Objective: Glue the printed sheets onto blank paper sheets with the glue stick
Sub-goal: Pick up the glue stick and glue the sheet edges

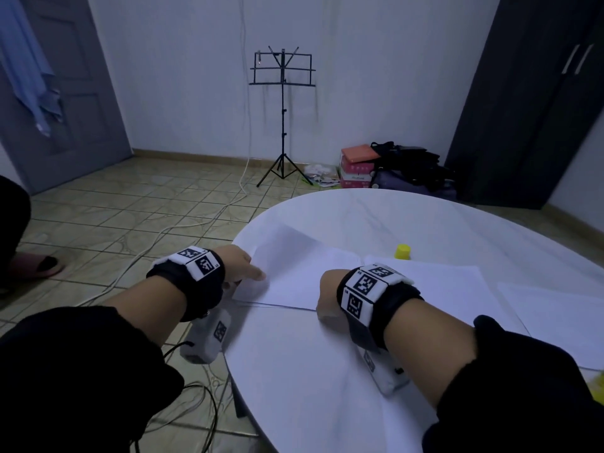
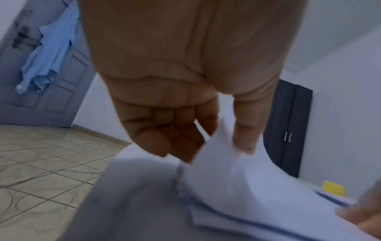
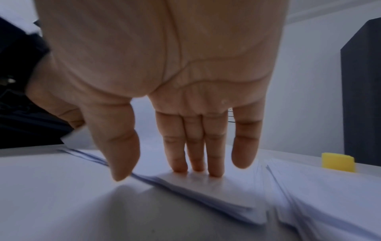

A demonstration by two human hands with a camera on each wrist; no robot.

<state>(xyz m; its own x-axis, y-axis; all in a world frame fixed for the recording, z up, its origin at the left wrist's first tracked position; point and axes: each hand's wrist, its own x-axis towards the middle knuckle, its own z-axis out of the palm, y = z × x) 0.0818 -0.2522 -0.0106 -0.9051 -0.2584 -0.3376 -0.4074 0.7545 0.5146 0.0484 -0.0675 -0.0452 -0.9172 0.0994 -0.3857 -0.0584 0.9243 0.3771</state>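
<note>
The left hand (image 1: 240,264) pinched the near-left corner of the top white paper sheet (image 1: 294,273) between thumb and curled fingers, lifting that edge off the stack at the left of the round white bench (image 1: 327,371); the right hand (image 1: 328,295) lay flat with straight fingers (image 3: 214,156) pressing the stack's near edge; a second spread of white paper sheets (image 1: 441,282) lay just to the right; the glue stick with a yellow cap (image 1: 403,252) stood upright behind the sheets; a black music stand (image 1: 282,93) stood on the tiled floor beyond.
</note>
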